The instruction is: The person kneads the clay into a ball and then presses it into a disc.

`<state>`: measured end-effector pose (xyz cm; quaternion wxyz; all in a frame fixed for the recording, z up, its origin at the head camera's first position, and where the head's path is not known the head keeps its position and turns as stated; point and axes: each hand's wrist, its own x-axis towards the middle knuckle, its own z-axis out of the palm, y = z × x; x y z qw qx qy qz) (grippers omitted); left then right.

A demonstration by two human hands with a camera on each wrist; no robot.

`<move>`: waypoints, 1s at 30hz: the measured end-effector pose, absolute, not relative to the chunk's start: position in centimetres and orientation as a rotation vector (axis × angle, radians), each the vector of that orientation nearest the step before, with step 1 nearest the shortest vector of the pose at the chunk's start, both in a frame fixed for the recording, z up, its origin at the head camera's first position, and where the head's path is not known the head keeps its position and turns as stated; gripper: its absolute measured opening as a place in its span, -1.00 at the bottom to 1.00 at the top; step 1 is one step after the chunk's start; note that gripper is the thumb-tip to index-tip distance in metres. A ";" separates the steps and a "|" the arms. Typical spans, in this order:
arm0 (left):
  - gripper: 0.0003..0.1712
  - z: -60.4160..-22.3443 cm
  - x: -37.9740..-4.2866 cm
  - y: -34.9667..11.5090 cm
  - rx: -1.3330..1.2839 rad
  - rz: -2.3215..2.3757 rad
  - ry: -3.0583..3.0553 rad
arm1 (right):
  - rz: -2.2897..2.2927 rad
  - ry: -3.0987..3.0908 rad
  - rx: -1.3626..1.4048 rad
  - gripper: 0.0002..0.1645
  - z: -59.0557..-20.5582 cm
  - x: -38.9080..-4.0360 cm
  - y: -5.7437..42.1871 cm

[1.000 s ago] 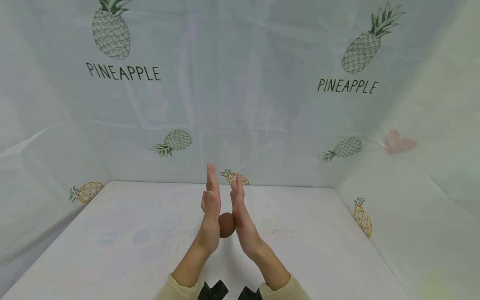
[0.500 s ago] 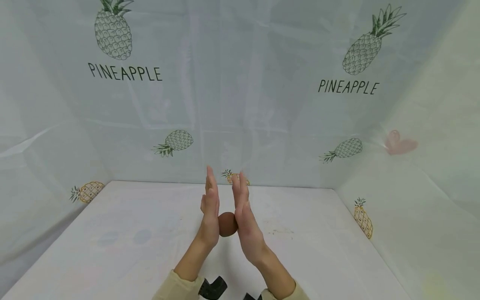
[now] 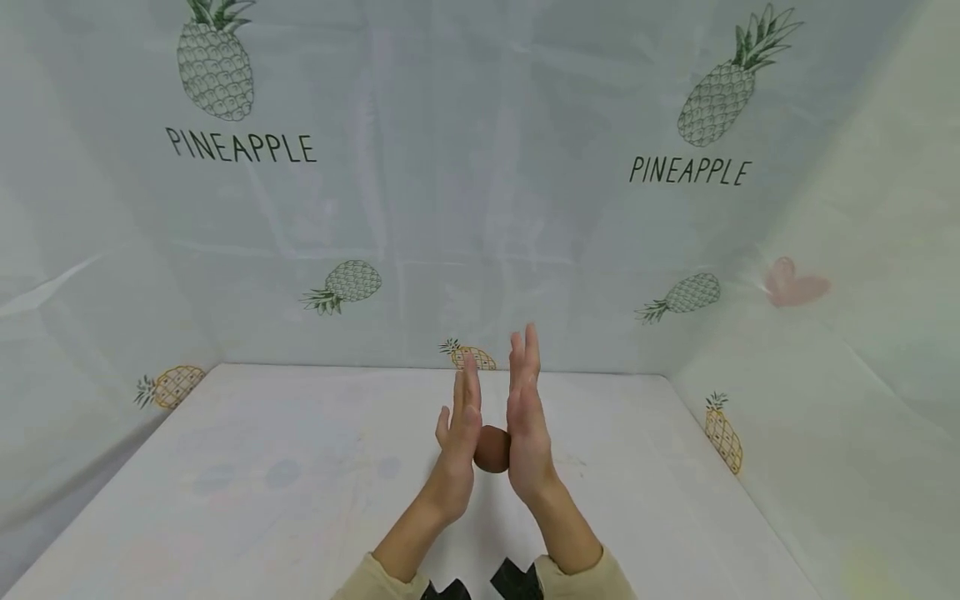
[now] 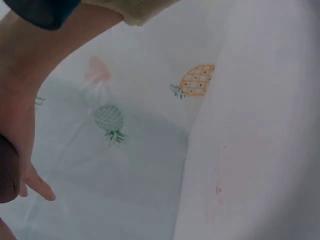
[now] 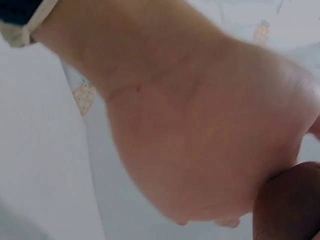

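A smooth brown ball [image 3: 492, 450], which looks like clay or dough, sits between two upright palms over the table in the head view. My left hand [image 3: 456, 458] presses its left side, fingers straight and pointing up and away. Against its right side lies the palm of my right hand [image 3: 529, 437], also with straight fingers that reach a little higher than the left ones. Part of the ball [image 4: 8, 172] shows at the left edge of the left wrist view, with fine creases on it. In the right wrist view the ball [image 5: 290, 202] fills the lower right corner beside a palm.
Beneath the hands spreads a white table [image 3: 300, 517] with faint coloured stains. A pale sheet printed with pineapples [image 3: 450, 208] hangs behind it and along both sides. Dark straps [image 3: 517, 579] show at the sleeve ends.
Both hands and the ball have shifted to the right. My right hand has slid forward and up along the ball while the left has drawn back, so the right fingertips now stand higher.
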<state>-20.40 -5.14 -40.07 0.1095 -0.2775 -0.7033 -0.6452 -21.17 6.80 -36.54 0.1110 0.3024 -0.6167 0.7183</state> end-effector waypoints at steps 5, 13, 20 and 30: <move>-0.29 -40.0 -20.1 -5.4 -0.820 -1.893 -2.060 | 2.113 -1.913 0.853 -0.28 -37.4 -22.2 6.4; -0.29 -39.1 -19.9 -6.5 -0.757 -1.914 -1.978 | 2.227 -2.075 0.953 -0.28 -38.3 -22.5 5.3; -0.25 -38.4 -20.5 -7.9 -0.669 -1.919 -1.892 | 2.256 -2.115 1.048 -0.30 -38.6 -21.6 4.3; -0.26 -38.8 -21.9 -8.9 -0.520 -1.925 -1.910 | 2.258 -1.926 1.198 -0.29 -37.4 -19.9 4.0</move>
